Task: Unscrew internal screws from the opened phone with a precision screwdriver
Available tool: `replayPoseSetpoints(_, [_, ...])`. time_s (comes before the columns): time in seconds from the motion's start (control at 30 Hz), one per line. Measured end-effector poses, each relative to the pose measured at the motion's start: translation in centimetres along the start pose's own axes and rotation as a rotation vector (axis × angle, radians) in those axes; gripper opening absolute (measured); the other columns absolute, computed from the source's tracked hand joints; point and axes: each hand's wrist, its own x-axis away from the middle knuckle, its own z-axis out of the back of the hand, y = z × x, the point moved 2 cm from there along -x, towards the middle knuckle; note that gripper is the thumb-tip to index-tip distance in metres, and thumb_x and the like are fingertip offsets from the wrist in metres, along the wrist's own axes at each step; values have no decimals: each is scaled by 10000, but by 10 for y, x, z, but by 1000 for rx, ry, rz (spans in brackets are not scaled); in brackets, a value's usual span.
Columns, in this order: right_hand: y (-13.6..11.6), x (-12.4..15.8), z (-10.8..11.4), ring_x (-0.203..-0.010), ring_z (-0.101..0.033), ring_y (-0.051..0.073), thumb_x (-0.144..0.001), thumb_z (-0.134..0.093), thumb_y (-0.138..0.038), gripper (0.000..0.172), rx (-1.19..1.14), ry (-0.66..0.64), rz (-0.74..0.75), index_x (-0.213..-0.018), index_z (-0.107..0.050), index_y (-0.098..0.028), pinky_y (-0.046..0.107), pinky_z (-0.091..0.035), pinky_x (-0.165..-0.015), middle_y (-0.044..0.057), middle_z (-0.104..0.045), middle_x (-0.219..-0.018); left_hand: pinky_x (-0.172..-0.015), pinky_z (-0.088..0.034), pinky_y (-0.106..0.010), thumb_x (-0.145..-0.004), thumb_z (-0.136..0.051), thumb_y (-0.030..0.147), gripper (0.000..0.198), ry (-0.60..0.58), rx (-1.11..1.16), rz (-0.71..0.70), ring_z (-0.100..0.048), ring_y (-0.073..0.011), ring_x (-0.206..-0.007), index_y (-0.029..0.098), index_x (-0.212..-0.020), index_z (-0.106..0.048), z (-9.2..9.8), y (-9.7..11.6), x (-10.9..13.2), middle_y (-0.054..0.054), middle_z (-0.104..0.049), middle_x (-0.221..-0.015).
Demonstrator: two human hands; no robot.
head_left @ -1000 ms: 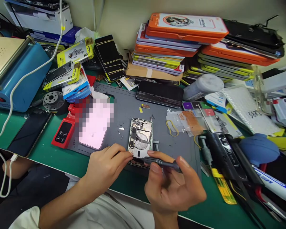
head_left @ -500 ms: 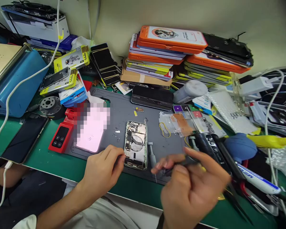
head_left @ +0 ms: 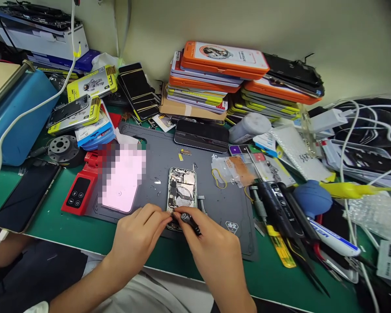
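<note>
An opened phone (head_left: 181, 184) lies on the grey work mat, its circuit board and round coil exposed. My left hand (head_left: 140, 237) is closed in a pinch at the phone's lower left edge; what its fingertips hold, if anything, is hidden. My right hand (head_left: 217, 248) grips a black-handled screwdriver (head_left: 190, 223) over the lower part of the phone, where the tool's tip is out of sight. The fingertips of both hands meet there and cover that end of the phone. Just right of the phone, a grey-handled tool (head_left: 202, 205) is partly covered by my right hand.
On the left stand a red holder (head_left: 79, 193) with a pink-screened phone (head_left: 122, 187) and a blue machine (head_left: 19, 117). Stacked orange boxes (head_left: 226, 58) line the wall. A blue blower bulb (head_left: 313, 198), black tweezers (head_left: 308, 265) and a yellow-handled tool (head_left: 282, 248) lie right.
My right hand has moved left and away from me, bringing the screwdriver from the right side onto the phone. My left hand stays at the phone's edge. The view has shifted slightly.
</note>
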Motion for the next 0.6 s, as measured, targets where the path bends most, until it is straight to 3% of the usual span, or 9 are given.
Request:
replayPoseSetpoints(0.2, [-5,3,-5,-657,-705,141,-1234,-364,-397,438,64,74,15,-1086,-729,-206,272,-429,-563,-5,-767,-943,-738,-521,-238,-1104,-587,181,109,4,-55,-34,-738,-110,-825,205,-1081,-691,0,1,2,28,-742,-983])
replayPoseSetpoints(0.6, [-8,0,-7,-543,-647,160,-1182,-413,-408,388,35,35,-134,-1031,-733,-248,280,-371,-524,-42,-736,-800,-743,-533,-244,-1104,-591,178,96,-5,-79,-39,-736,-110,-830,190,-1074,-682,-1,1,-1,16,-743,-972])
